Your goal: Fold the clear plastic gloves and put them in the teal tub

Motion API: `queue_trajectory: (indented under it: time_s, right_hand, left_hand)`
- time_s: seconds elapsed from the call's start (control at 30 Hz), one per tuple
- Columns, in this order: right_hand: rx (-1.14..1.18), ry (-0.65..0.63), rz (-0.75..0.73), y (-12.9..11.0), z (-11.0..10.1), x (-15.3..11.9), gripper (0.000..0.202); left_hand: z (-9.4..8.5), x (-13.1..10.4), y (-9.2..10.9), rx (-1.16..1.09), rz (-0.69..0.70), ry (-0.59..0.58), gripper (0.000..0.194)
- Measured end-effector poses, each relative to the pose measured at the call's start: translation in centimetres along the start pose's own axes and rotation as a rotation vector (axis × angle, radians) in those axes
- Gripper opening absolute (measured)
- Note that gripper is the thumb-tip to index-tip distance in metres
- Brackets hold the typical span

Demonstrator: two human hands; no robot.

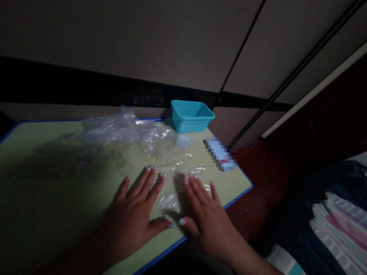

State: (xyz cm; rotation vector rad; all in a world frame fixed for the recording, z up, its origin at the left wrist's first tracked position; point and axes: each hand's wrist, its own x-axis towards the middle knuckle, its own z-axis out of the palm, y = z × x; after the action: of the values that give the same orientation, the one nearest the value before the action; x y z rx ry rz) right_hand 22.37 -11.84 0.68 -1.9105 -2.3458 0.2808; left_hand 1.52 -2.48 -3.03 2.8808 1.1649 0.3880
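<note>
A clear plastic bag (172,200) lies spread on the pale table (37,152) under and between my two hands. My left hand (134,210) rests with its fingers spread, the fingertips at the bag's left part. On the right side of the same bag, my right hand (205,210) is laid out with fingers stretched. Neither hand grips anything. Beyond my fingertips sits a crumpled heap of clear plastic bags (123,130). A small whitish folded piece (182,142) lies at the heap's right end; its kind cannot be made out.
A turquoise plastic basin (190,122) stands at the table's back right corner. Near the right edge lies a light, pixelated flat object (220,153). Cabinet panels (129,42) rise behind the table. Striped fabric (338,225) is at the lower right, beside the dark red floor (258,168).
</note>
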Motion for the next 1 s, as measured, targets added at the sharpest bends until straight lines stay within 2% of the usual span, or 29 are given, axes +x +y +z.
queue_trajectory:
  time_s: [0.07,0.13,0.33,0.43,0.5,0.63,0.73,0.87,0.93,1.0]
  right_hand:
    - [0.052,-0.061,-0.162,-1.1,0.2,0.8,0.079]
    - [0.071,-0.09,-0.188,-1.0,0.6,0.8,0.076]
    - [-0.013,-0.027,0.068,3.3,1.0,-0.9,0.076]
    - [-0.02,-0.019,0.103,3.5,0.0,-0.5,0.074]
    - [-0.002,-0.018,0.032,2.4,-0.7,0.6,0.075]
    - [0.074,-0.089,-0.271,0.0,-0.9,3.8,0.074]
    - [0.06,-0.153,-0.349,0.7,-0.3,6.4,0.072]
    - [-0.052,-0.136,-0.262,4.5,-0.4,8.8,0.063]
    - [-0.103,-0.094,-0.135,6.3,-1.0,9.4,0.062]
    - [-0.152,-0.043,-0.033,7.1,-1.6,9.4,0.065]
  left_hand:
    - [0.1,0.0,-0.1,-0.02,0.024,0.003,0.078]
    - [0.2,0.0,-0.2,-0.033,0.036,0.003,0.072]
    - [-0.1,-0.2,0.1,-0.046,0.034,-0.011,0.08]
    - [-0.4,-0.3,0.5,-0.048,0.051,-0.013,0.079]
    - [-0.4,-0.5,0.8,-0.038,0.085,0.004,0.078]
    - [0.1,-0.8,1.3,0.0,0.09,0.046,0.086]
    - [0.4,-0.9,1.3,0.013,0.048,0.026,0.092]
    - [0.3,-0.9,1.3,-0.01,0.021,-0.02,0.094]
    - [0.2,-0.8,1.4,-0.026,0.007,-0.036,0.096]
    - [0.4,-0.9,1.4,-0.036,-0.002,-0.039,0.096]
